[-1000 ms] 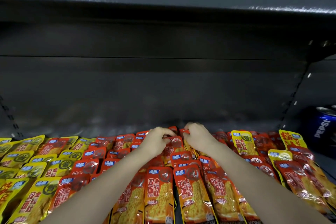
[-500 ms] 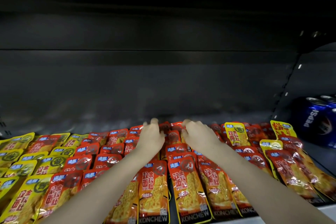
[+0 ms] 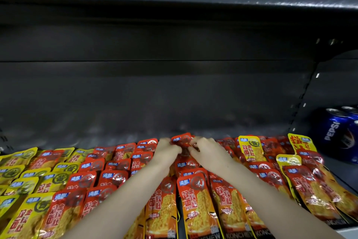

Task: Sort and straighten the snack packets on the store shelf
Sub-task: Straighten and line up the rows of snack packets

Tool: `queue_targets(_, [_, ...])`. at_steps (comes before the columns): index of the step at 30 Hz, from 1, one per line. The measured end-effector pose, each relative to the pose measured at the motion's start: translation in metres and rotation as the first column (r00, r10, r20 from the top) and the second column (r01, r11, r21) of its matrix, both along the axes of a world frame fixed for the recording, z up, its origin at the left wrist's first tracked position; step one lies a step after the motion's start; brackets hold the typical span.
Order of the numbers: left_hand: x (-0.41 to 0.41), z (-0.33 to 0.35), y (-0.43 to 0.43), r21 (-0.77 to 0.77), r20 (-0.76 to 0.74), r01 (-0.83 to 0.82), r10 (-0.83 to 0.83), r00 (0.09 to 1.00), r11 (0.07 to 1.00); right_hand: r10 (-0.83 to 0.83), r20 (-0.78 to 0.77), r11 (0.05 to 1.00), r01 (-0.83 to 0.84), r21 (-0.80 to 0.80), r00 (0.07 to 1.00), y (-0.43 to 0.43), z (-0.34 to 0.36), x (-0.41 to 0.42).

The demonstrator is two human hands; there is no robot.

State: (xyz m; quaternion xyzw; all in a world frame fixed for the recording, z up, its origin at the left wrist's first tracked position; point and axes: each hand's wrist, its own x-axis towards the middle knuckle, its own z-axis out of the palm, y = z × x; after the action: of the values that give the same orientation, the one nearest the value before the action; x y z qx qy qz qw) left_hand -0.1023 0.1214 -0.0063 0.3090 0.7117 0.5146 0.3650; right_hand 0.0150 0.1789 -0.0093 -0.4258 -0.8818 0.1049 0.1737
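The left hand (image 3: 167, 151) and the right hand (image 3: 206, 152) pinch one red packet (image 3: 181, 140).
Fingers of both curl round its lower part. It sits at the far end of the middle red rows (image 3: 195, 200), at 12 o'clock from the wrists. From there, yellow packets (image 3: 21, 176) lie at 9 o'clock and Pepsi cans (image 3: 337, 132) at 3 o'clock.

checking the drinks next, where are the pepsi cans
In the head view, the Pepsi cans stand at the far right edge, just right of the rightmost yellow packet in the back row.
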Motion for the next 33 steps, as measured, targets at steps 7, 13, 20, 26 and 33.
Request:
queue_targets(7, [-0.008, -0.007, -0.001, 0.026, -0.032, 0.022, -0.022, 0.999, 0.999, -0.003, 0.006, 1.0, 0.003, -0.006, 1.0, 0.001, -0.002, 0.0])
queue_targets(13, [-0.031, -0.007, -0.009, 0.025, -0.182, 0.08, -0.074, 0.98, 0.996, -0.059, -0.008, 0.997, 0.059, -0.05, 0.998, 0.004, -0.005, -0.002])
queue_targets(20, [-0.063, 0.001, -0.02, -0.044, -0.536, 0.09, -0.099, 0.838, 0.995, -0.079, 0.046, 0.992, 0.083, -0.09, 0.996, 0.01, -0.006, -0.004])
queue_targets(26, [-0.042, -0.011, -0.026, -0.228, -0.669, 0.169, -0.281, 0.688, 0.959, -0.112, 0.051, 0.99, 0.115, -0.076, 0.992, 0.013, -0.008, -0.009])
queue_targets(33, [-0.045, 0.001, -0.012, -0.135, -0.701, 0.138, -0.193, 0.687, 0.981, -0.146, 0.029, 0.987, 0.148, -0.066, 0.989, 0.008, -0.003, -0.008])
